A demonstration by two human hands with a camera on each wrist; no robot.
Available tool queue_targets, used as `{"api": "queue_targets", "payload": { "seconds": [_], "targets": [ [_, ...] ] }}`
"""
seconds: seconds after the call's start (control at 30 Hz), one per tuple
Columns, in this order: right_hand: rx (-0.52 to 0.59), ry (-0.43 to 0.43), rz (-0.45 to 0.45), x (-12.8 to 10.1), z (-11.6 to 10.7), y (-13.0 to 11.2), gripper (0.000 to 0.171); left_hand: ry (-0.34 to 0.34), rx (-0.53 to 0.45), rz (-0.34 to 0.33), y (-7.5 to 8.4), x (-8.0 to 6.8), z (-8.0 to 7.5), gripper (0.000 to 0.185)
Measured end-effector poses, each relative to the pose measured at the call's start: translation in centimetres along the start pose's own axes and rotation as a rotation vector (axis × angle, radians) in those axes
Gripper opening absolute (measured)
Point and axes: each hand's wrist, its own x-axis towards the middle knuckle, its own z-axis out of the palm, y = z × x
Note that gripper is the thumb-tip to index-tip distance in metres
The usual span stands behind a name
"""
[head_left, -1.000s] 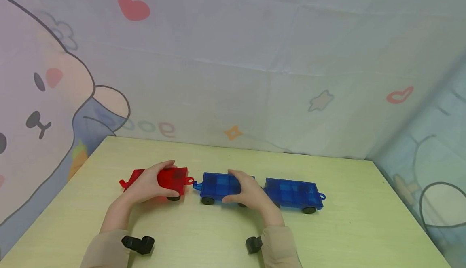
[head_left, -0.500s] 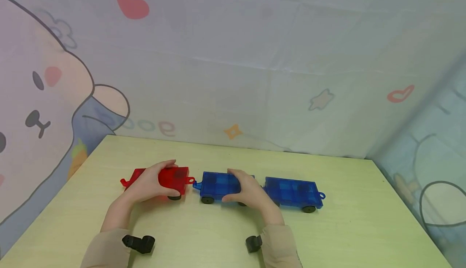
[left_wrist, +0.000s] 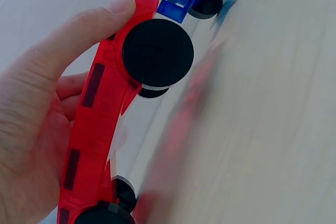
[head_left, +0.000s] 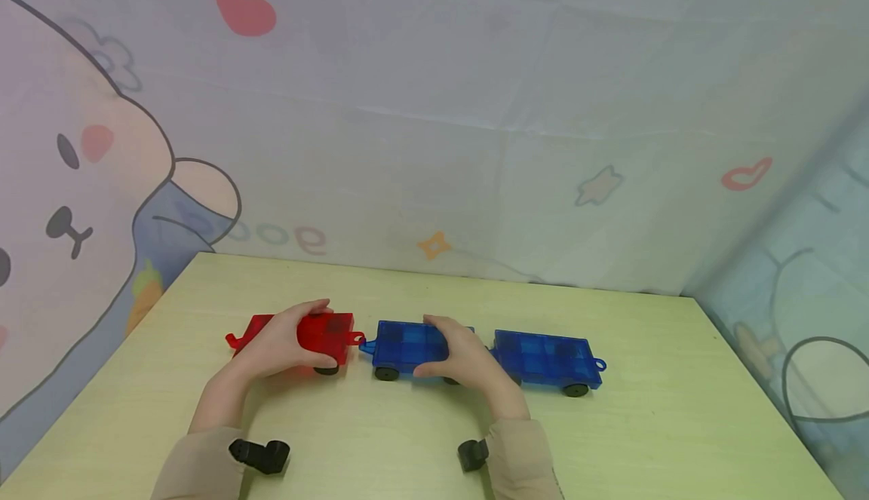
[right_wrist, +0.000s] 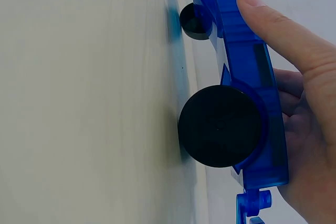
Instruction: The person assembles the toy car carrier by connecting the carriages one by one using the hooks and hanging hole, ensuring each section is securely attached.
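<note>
My left hand [head_left: 274,345] grips a red toy train wagon [head_left: 329,334] by its long sides, thumb on the near side. In the left wrist view the wagon [left_wrist: 97,124] looks slightly raised, its wheels apart from their shadow. Its ring is at the front hook [head_left: 367,346] of a blue toy wagon [head_left: 403,342]; whether ring and hook are linked I cannot tell. My right hand [head_left: 468,360] holds that blue wagon [right_wrist: 249,61] across its sides. A second blue wagon [head_left: 546,357] stands behind it on its wheels; the right hand partly hides their joint.
A pale wooden table [head_left: 380,440] carries everything. Behind it hangs a printed cloth [head_left: 407,108] with a cartoon bear, which continues along the right side. Black wrist cameras [head_left: 261,456] sit on both beige sleeves [head_left: 200,462].
My left hand has shifted slightly right with the red wagon, so its ring now overlaps the blue hook. My right hand and both blue wagons have hardly moved.
</note>
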Motion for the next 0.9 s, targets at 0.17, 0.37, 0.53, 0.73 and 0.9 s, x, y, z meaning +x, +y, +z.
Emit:
{"api": "queue_targets", "payload": {
  "seconds": [0.17, 0.37, 0.53, 0.73, 0.9],
  "targets": [
    [-0.001, 0.003, 0.004, -0.02, -0.01, -0.07, 0.088, -0.005, 0.005, 0.008, -0.03, 0.03, 0.11, 0.096],
    [-0.008, 0.003, 0.002, -0.02, -0.02, -0.18, 0.088, -0.007, 0.003, 0.01, 0.01, 0.01, 0.13, 0.096],
    [-0.007, 0.002, 0.0, -0.03, -0.04, -0.26, 0.088, -0.006, 0.006, 0.009, 0.05, 0.02, 0.16, 0.096],
    [-0.005, -0.001, 0.004, -0.03, -0.02, -0.22, 0.088, -0.006, 0.008, 0.018, 0.14, 0.04, 0.25, 0.095],
    [-0.005, 0.0, 0.004, -0.01, 0.02, -0.16, 0.088, -0.01, 0.013, 0.029, 0.18, 0.07, 0.35, 0.095]
  ]
}}
